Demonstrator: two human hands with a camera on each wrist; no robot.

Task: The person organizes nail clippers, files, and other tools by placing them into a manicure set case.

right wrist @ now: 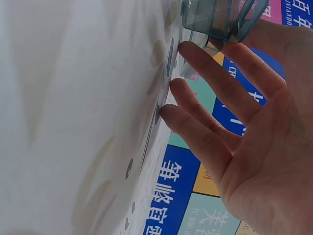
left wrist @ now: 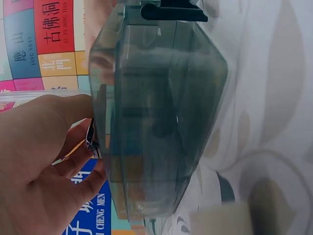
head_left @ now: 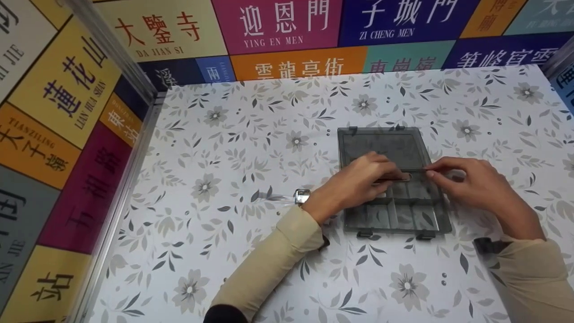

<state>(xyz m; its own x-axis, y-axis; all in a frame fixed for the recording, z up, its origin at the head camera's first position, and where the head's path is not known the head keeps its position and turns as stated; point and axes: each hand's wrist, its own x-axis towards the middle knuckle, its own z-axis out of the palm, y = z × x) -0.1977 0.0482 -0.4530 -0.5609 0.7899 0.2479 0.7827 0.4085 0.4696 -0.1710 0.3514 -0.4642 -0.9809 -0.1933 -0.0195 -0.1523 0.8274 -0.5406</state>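
Note:
A smoky see-through compartment box (head_left: 394, 226) lies unfolded on the table, its lid (head_left: 381, 146) laid back on the far side and its divided tray nearer me. My left hand (head_left: 365, 177) is over the middle of the box and pinches a small shiny metal piece (head_left: 406, 176). In the left wrist view, part of that metal piece (left wrist: 92, 137) shows between the fingers, behind the box wall; its exact kind is unclear. With thumb and index finger, my right hand (head_left: 480, 188) pinches the box's right edge near the hinge. Its other fingers (right wrist: 205, 132) are spread.
A patterned floral cloth (head_left: 251, 157) covers the table. Beside the left wrist are a clear strip (head_left: 273, 197) and a small square shiny piece (head_left: 302, 196). Colourful panels with printed characters (head_left: 287, 22) stand along the back and left edges. Two latches (head_left: 425, 235) jut from the box's near side.

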